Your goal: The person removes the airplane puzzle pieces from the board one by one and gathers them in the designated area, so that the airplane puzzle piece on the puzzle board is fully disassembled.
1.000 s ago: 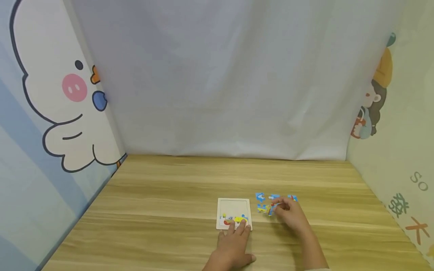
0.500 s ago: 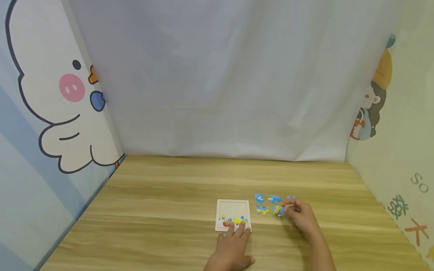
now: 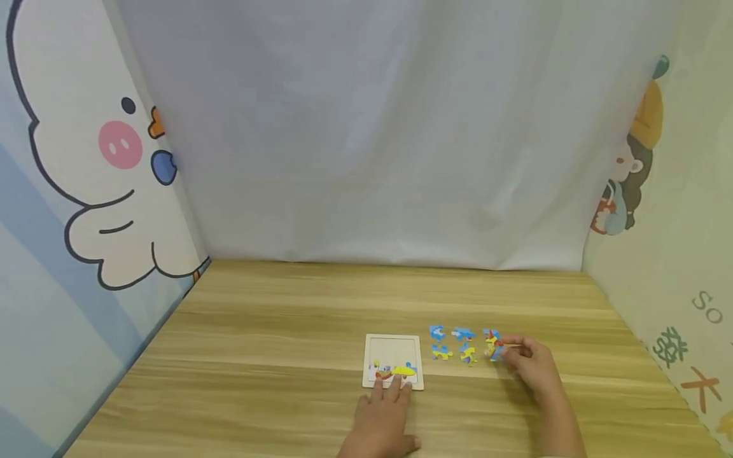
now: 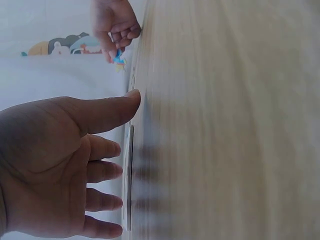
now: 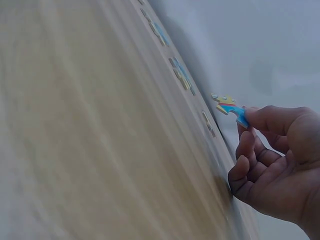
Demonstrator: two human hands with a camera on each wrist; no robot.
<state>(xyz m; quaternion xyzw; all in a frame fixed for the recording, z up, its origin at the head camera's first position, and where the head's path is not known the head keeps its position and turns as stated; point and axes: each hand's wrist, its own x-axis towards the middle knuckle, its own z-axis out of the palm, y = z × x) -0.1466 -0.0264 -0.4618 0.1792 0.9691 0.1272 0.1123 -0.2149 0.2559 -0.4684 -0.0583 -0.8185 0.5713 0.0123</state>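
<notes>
My right hand [image 3: 532, 364] pinches a blue, yellow and red jigsaw piece [image 5: 233, 109] between thumb and fingertips, raised above the table in the right wrist view. In the head view that piece overlaps another blue piece at the right end of the loose ones. My left hand [image 3: 382, 416] lies with straight fingers at the near edge of a square puzzle frame [image 3: 394, 338]. Along the frame's bottom sit fitted pieces [image 3: 403, 371] with yellow, red and blue print; the rest of its inside shows bare wood. The left fingertips partly cover that near edge.
Loose jigsaw pieces lie right of the frame, among them a blue one [image 3: 437, 333], a blue-white one [image 3: 463, 334] and a yellow-blue one [image 3: 467, 354]. A pale curtain [image 3: 389, 159] closes off the back of the wooden table [image 3: 258, 331]; printed panels stand at both sides.
My right hand has moved right with the pinched piece, uncovering the loose pieces in the middle. My left hand has shifted slightly left along the frame's near edge.
</notes>
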